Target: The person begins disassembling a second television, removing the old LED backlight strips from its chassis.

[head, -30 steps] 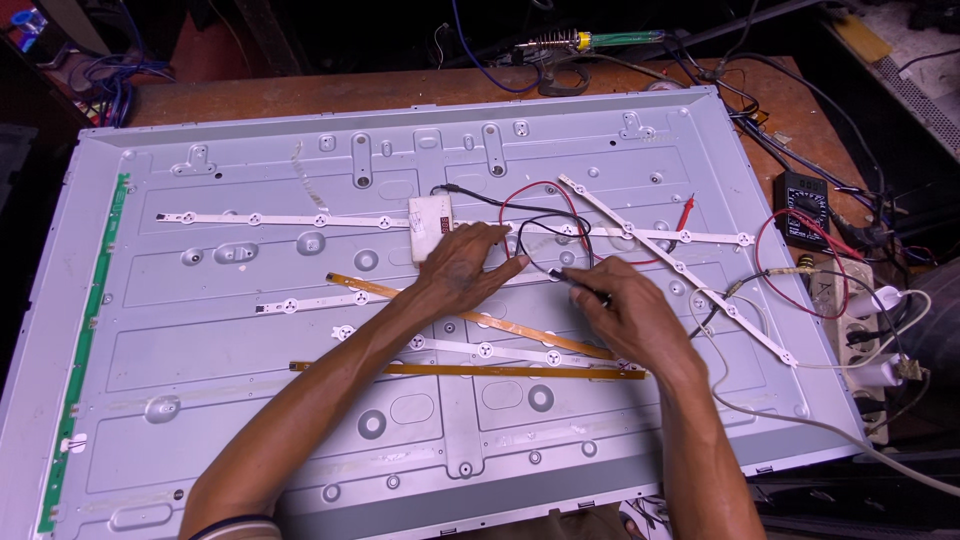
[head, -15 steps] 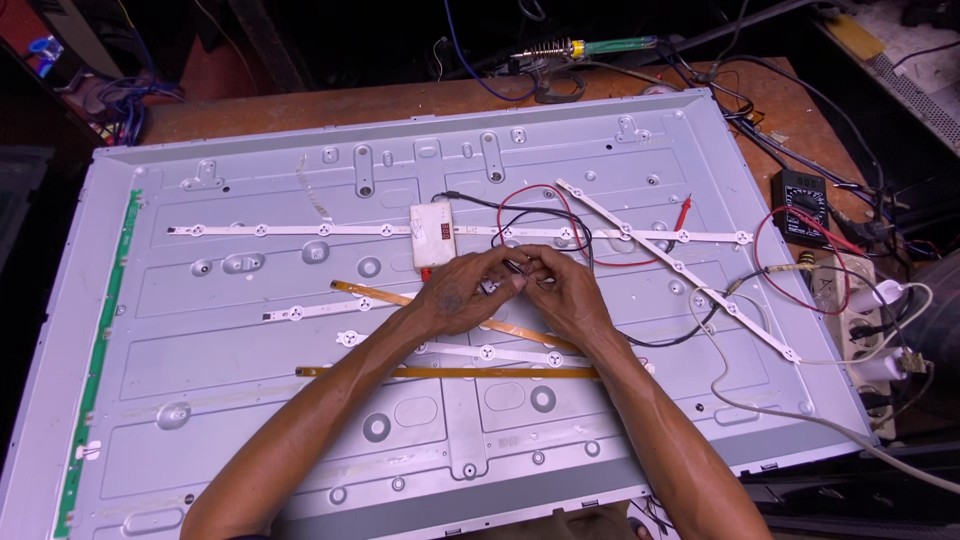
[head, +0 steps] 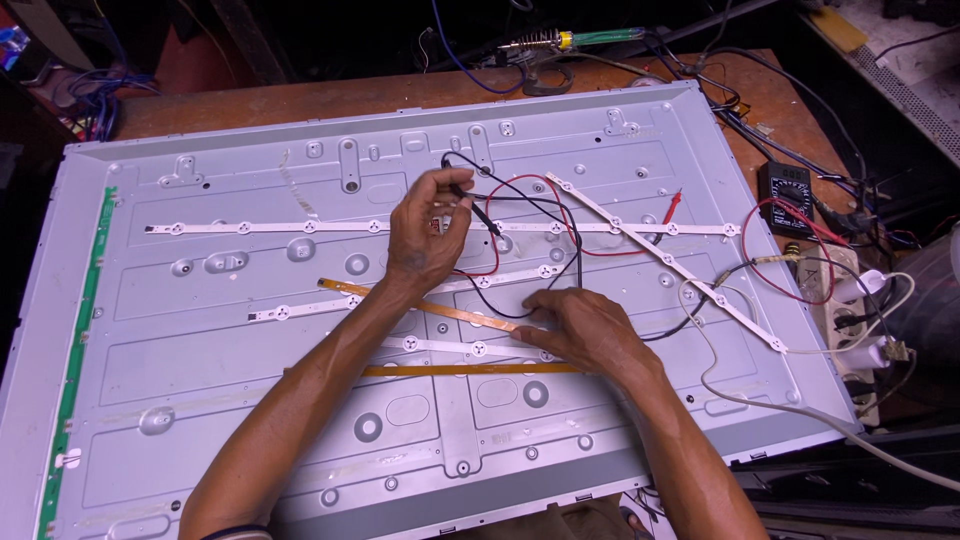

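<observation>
Reddish-brown wooden workbench (head: 300, 98), seen from above, carrying a large pale grey sheet-metal television back panel (head: 250, 400) that covers most of its top. Narrow white light strips with round lenses (head: 250, 228) run across the panel in rows, and one such white strip (head: 665, 262) lies diagonally toward the right edge. Two thin amber-coloured flat strips (head: 470, 369) rest on the panel near the centre, one level and one slanted. A green circuit strip (head: 85, 330) lines the panel's left margin.

Left hand (head: 428, 235): raised over the upper middle of the panel, fingers curled, thumb and forefinger pinching a thin black probe lead (head: 462, 190) near its tip, just above the top row of white strips. Looped black and red wires (head: 545, 215) trail from this point across the panel to the right.

Right hand (head: 585, 330): palm down, fingers extended and pressed flat on the panel beside the slanted amber strip, with a black wire passing under or against the fingertips; which cannot be told.

Off the panel's right edge stand a small black handheld meter (head: 785, 190) and a white power strip with plugs (head: 850, 300). A green-handled soldering iron (head: 565, 40) rests at the bench's far edge.
</observation>
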